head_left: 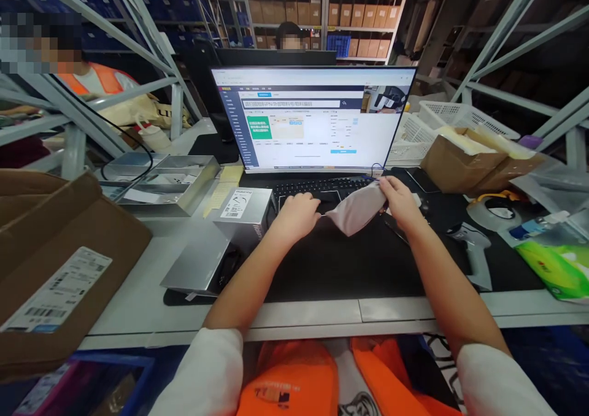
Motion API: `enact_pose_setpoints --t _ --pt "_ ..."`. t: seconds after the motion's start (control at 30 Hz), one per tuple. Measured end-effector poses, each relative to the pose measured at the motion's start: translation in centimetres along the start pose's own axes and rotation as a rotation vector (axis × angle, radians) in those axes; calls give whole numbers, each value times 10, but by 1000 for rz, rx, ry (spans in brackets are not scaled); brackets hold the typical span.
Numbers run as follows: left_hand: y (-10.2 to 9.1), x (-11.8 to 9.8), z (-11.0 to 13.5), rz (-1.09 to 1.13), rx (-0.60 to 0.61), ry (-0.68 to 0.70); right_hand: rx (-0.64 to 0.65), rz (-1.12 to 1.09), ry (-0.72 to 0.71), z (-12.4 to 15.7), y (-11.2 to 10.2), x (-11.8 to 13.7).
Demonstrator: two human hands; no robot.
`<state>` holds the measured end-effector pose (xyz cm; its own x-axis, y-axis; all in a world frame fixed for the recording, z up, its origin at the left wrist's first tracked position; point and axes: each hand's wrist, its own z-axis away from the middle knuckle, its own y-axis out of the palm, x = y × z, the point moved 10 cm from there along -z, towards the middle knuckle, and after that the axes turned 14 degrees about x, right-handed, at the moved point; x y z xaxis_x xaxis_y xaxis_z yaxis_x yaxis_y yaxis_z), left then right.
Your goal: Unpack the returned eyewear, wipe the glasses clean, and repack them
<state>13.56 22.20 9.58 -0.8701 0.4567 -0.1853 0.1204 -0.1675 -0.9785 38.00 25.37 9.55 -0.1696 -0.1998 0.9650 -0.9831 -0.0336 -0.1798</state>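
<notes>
A soft grey pouch (356, 210) hangs above the black desk mat, its upper right corner pinched in my right hand (399, 200). To its left, my left hand (297, 216) is closed with the fingers curled; what they hold, if anything, is hidden. A thin white edge shows between those fingers and the pouch. Behind both hands lies the black keyboard (294, 186), partly covered by them. Close to my left forearm stand a silver box (251, 210) with a white label and an opened silver box (197, 262) with something black inside.
A lit monitor (313, 127) stands behind the keyboard. At left are a large cardboard box (59, 269) and a silver tray (179, 186). A barcode scanner (476, 253), tape roll (494, 210), green packet (556, 269) and open carton (464, 158) sit at right. Other people are beyond the desk.
</notes>
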Motion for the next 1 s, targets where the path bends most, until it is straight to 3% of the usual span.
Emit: enact_pose_setpoints --t 0.1,0.2,0.27,0.43,0.57,0.67,0.77,0.93,1.0 --pt "29 12 -32 -35 103 -109 -140 -281 71 14 -23 -46" --pt "37 17 -49 3 87 -138 -214 -360 94 26 -34 -74" --pt "33 18 -54 31 48 -137 -246 -413 120 32 -36 -87" --pt "-10 18 -42 70 -180 -148 -282 -530 159 37 -35 -103" --pt "-63 5 8 229 -506 -88 -341 -625 169 41 -40 -105" --pt "-79 -19 50 316 -605 21 -399 -677 156 46 -50 -102" --pt "-58 -51 77 237 -603 148 -446 -719 123 51 -60 -95" --pt "32 -91 82 27 -464 253 -368 -697 73 55 -49 -77" --pt "54 -94 85 -12 -444 238 -331 -666 24 59 -41 -66"
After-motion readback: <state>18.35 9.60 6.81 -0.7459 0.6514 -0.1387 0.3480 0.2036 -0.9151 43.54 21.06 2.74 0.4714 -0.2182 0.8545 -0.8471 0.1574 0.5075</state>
